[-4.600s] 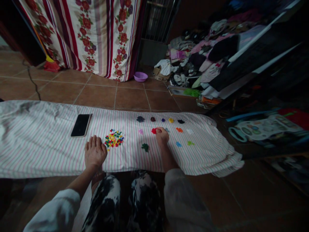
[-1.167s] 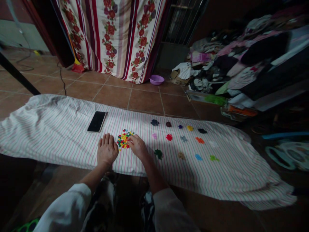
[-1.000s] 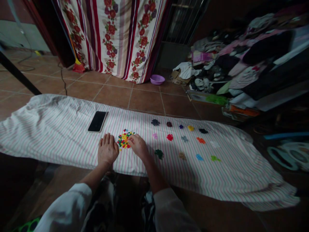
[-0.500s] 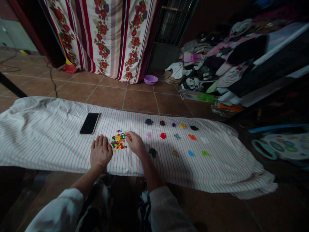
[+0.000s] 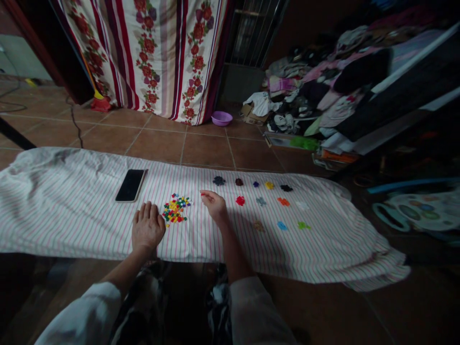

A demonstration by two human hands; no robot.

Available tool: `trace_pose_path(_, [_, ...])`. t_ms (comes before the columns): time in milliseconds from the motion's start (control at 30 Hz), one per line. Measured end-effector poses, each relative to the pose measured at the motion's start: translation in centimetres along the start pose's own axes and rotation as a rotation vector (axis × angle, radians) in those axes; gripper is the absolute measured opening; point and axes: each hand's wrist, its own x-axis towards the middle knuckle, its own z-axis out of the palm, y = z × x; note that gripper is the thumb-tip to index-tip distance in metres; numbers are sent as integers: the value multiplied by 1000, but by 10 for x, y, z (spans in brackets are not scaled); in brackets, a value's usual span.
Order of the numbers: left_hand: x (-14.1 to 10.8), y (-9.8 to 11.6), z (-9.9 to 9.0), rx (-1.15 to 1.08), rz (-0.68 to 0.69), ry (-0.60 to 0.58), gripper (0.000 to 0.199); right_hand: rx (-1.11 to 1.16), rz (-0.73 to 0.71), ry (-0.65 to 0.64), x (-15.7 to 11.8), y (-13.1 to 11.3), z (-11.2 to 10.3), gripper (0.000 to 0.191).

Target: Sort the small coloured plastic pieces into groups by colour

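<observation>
My left hand (image 5: 148,226) lies palm down on the striped cloth (image 5: 93,225), fingers stretched out, just left of a mixed pile of small coloured pieces (image 5: 175,209). My right hand (image 5: 214,205) is right of that pile, thumb and fingertips pinched on a small red piece. Sorted heaps spread to its right: dark grey (image 5: 219,180), brown (image 5: 239,182), purple (image 5: 256,184), yellow (image 5: 269,185), black (image 5: 286,188), red (image 5: 240,201), grey (image 5: 261,201), orange (image 5: 283,201), white (image 5: 302,205), tan (image 5: 259,226), blue (image 5: 281,225) and lime green (image 5: 304,225).
A phone (image 5: 131,185) lies on the cloth beyond my left hand. Past the cloth are a purple basin (image 5: 222,118), a floral curtain (image 5: 165,57), a red broom (image 5: 101,103) and a heap of clothes (image 5: 305,91). A patterned plastic item (image 5: 420,211) stands at the right.
My right hand has moved right, away from the mixed pile, with a red piece now visible at its fingertips. It now covers the pink and dark green heaps. My left hand stays flat.
</observation>
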Motion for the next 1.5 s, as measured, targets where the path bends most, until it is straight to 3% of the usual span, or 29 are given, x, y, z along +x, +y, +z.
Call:
trace_pose_path(167, [-1, -1, 1, -9, 12, 24, 50, 69, 44, 19, 1, -1, -8, 29])
trace_pose_path(433, [-2, -3, 5, -12, 16, 45, 48, -57, 51, 126, -1, -5, -27, 31])
trace_pose_path(800, [-1, -1, 2, 18, 23, 28, 49, -422, 128, 515, 3, 20, -111, 37])
trace_pose_path(1000, [-1, -2, 4, 22, 23, 19, 49, -675, 120, 473, -4, 27, -133, 36])
trace_pose_path(1500, [-1, -5, 6, 10, 23, 29, 50, -735, 99, 358, -2, 34, -130, 37])
